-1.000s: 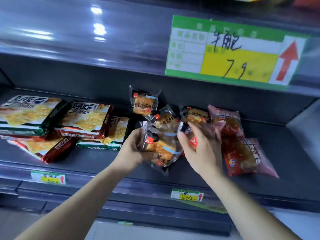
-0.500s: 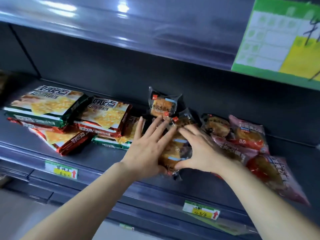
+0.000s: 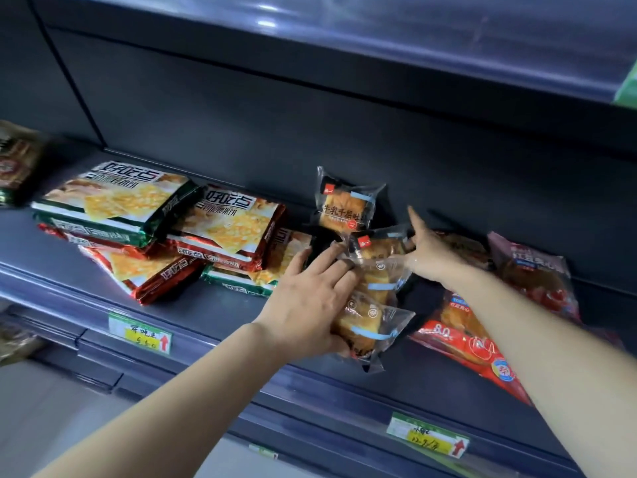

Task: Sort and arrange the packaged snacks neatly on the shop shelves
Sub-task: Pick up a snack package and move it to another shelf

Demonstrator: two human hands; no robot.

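Observation:
Several clear-wrapped toast packets lie in a row running front to back on the dark shelf [image 3: 213, 305]. The rear toast packet [image 3: 344, 208] leans against the back wall. My left hand [image 3: 310, 305] lies with spread, straight fingers on the left side of the front toast packets [image 3: 370, 326]. My right hand [image 3: 431, 253] touches the right side of a middle toast packet [image 3: 375, 243], index finger pointing up at the back wall. Red bread packets [image 3: 475, 343] lie to the right, partly under my right forearm.
Stacked cracker packs [image 3: 113, 201], green-edged and red-edged, fill the shelf's left half, overlapping untidily. A pink packet [image 3: 534, 270] sits at the far right. Price tags [image 3: 141, 332] hang on the shelf's front rail. The upper shelf [image 3: 344, 46] overhangs.
A second ago both hands gripped toast packets in the air. Now the packets lie on the shelf and both hands lie flat against them. The view has swung left.

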